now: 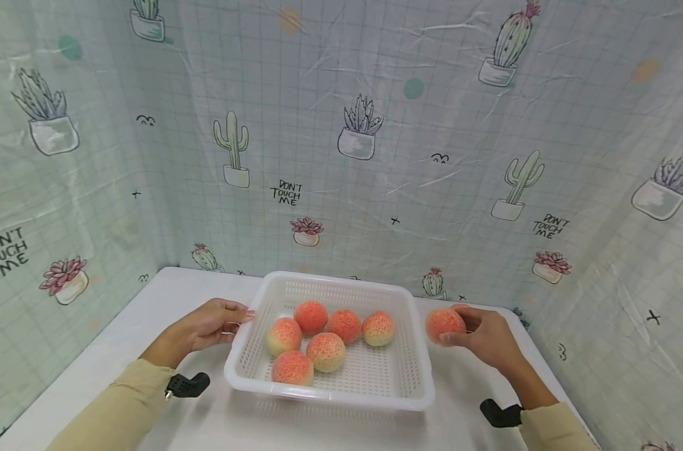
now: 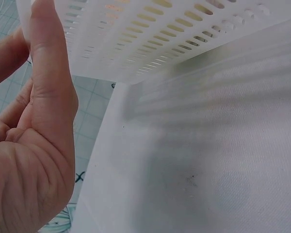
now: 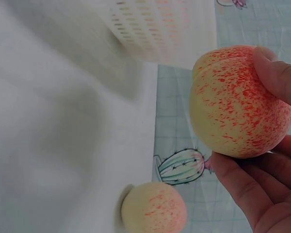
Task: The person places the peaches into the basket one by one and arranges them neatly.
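A white plastic basket (image 1: 330, 399) with slotted walls sits mid-table with several red-and-yellow peaches (image 1: 325, 352) inside. At its left rim, my left hand (image 1: 208, 322) grips the edge; in the left wrist view the thumb (image 2: 51, 73) lies along the basket wall. Just outside the right rim, my right hand (image 1: 490, 338) holds another peach (image 1: 445, 326) between thumb and fingers. The right wrist view shows this held peach (image 3: 237, 107) off the table. One more peach (image 3: 154, 208) rests on the table close by, mostly hidden behind the right hand in the head view.
The white table (image 1: 195, 401) is enclosed at the back and sides by a cactus-printed sheet (image 1: 318, 125). The basket's back rim stands close to the back sheet. Each wrist wears a black device (image 1: 188, 385) at the sleeve end.
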Motion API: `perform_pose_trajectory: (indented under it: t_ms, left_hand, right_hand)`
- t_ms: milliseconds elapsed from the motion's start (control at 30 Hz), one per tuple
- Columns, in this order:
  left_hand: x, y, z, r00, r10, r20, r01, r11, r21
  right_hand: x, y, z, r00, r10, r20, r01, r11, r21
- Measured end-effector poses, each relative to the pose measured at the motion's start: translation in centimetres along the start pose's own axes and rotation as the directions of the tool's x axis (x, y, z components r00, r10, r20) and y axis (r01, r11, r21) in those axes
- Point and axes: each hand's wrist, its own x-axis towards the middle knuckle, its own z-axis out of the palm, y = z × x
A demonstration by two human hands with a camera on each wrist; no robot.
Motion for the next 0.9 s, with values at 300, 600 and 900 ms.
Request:
perform_pose_trajectory:
  t_ms: [300, 600, 900]
  left_hand:
    - [-0.1, 0.2, 0.1, 1.0, -0.004, -0.01, 0.004, 1.0, 0.009]
    - [-0.1, 0.2, 0.1, 1.0, -0.012, -0.021, 0.012, 1.0, 0.0]
    - [-0.1, 0.2, 0.1, 1.0, -0.007, -0.009, 0.007, 1.0, -0.003]
  right_hand:
    - [-0.2, -1.6, -0.3, 1.0, 0.011, 0.019, -0.011, 1.0, 0.023]
    - [-0.3, -3.1, -0.4, 0.999, -0.001, 0.053, -0.001, 1.0, 0.03]
    - [-0.4, -4.3, -0.2, 0.996, -0.032, 0.087, 0.027, 0.998, 0.06]
